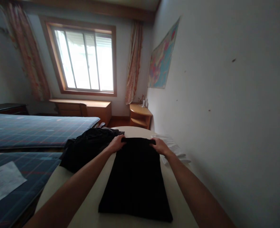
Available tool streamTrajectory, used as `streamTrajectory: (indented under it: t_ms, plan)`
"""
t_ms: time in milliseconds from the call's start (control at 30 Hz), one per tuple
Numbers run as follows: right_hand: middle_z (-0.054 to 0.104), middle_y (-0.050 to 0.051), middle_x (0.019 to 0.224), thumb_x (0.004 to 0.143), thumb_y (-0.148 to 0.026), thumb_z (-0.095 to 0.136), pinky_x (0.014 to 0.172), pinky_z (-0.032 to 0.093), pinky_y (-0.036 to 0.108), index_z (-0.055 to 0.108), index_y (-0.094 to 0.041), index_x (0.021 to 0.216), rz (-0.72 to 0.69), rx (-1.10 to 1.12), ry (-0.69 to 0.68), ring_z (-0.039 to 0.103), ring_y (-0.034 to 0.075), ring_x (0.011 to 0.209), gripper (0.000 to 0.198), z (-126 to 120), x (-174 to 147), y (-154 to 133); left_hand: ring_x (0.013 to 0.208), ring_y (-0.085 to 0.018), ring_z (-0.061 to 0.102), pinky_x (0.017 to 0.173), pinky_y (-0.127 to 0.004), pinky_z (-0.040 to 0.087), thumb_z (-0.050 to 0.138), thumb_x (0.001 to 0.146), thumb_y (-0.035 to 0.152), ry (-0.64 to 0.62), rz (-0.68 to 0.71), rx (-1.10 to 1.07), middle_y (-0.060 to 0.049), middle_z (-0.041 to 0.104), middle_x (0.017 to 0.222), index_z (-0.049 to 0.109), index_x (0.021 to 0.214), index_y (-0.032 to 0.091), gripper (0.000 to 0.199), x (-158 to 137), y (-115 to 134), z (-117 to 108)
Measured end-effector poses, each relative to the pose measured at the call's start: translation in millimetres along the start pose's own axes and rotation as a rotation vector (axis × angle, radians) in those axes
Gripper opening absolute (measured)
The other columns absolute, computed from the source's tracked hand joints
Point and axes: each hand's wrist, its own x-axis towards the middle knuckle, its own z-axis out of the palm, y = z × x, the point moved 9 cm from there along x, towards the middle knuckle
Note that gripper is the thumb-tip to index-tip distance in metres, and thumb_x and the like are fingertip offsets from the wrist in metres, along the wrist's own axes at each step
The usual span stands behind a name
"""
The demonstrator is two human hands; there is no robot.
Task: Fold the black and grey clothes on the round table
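Note:
A black garment [135, 180] lies in a flat, neat panel on the pale round table [85, 202], its wider end toward me. Whether it is a shirt, trousers or a skirt I cannot tell. At the far left corner, the fingers of my left hand [117, 143] pinch its edge. My right hand [161, 146] grips the far right corner in the same way, so the far edge runs straight between both hands. Beside my left forearm sits a rumpled heap of black clothes [83, 147]. Some folded white cloth [175, 148] lies behind my right hand, along the wall.
On the left are two mattresses with blue plaid covers [35, 128], and a sheet of paper [4, 180] rests on the nearer one. A white wall [225, 142] borders the table's right side. Beyond stand a wooden desk [98, 109] and a corner shelf [141, 110].

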Motion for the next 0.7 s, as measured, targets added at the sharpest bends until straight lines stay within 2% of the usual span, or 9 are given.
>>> streamTrajectory:
  t_ms: [100,267,467,567,700]
  plan:
    - [0.072,0.007,0.112,0.083,-0.024,0.066,0.094,0.046,0.031,0.068,-0.018,0.114,-0.042,0.025,0.022,0.065,0.021,0.105,0.031,-13.4,-10.8,-11.2,0.059,-0.013,0.06,0.052,-0.023,0.051,0.065,0.079,0.018,-0.015,0.011,-0.104,-0.002,0.064,0.082,0.062,0.103,0.014,0.024,-6.3,4.6,-8.0]
    - [0.073,0.006,0.105,0.08,-0.024,0.068,0.092,0.048,0.033,0.069,-0.019,0.109,-0.171,0.11,0.053,0.067,0.021,0.099,0.029,-42.1,-42.9,-41.1,0.056,-0.012,0.057,0.054,-0.023,0.049,0.07,0.074,0.025,-0.03,0.057,-0.207,0.004,0.06,0.067,0.063,0.101,0.013,0.03,-34.9,16.9,-30.2]
    - [0.073,0.006,0.106,0.079,-0.025,0.066,0.091,0.048,0.034,0.069,-0.021,0.109,-0.246,0.084,0.017,0.066,0.023,0.099,0.03,-60.3,-92.3,-70.5,0.081,-0.019,0.063,0.077,-0.03,0.052,0.074,0.069,0.031,-0.011,0.239,-0.223,-0.002,0.068,0.087,0.066,0.097,0.016,0.033,-88.5,44.2,-56.2]
    - [0.072,0.005,0.106,0.079,-0.022,0.064,0.089,0.049,0.033,0.069,-0.023,0.11,-0.252,0.071,0.003,0.066,0.022,0.098,0.032,-63.6,-117.1,-81.0,0.087,-0.02,0.062,0.078,-0.029,0.052,0.073,0.071,0.033,-0.008,0.251,-0.236,-0.003,0.068,0.094,0.065,0.098,0.017,0.032,-117.2,47.7,-58.4]
    - [0.072,0.003,0.106,0.076,-0.016,0.061,0.092,0.045,0.034,0.069,-0.025,0.111,-0.303,-0.015,-0.038,0.065,0.022,0.1,0.037,-58.9,-151.7,-97.7,0.081,-0.018,0.06,0.07,-0.025,0.049,0.071,0.074,0.034,-0.083,0.228,-0.21,-0.001,0.066,0.085,0.064,0.093,0.018,0.026,-155.4,41.2,-47.8]
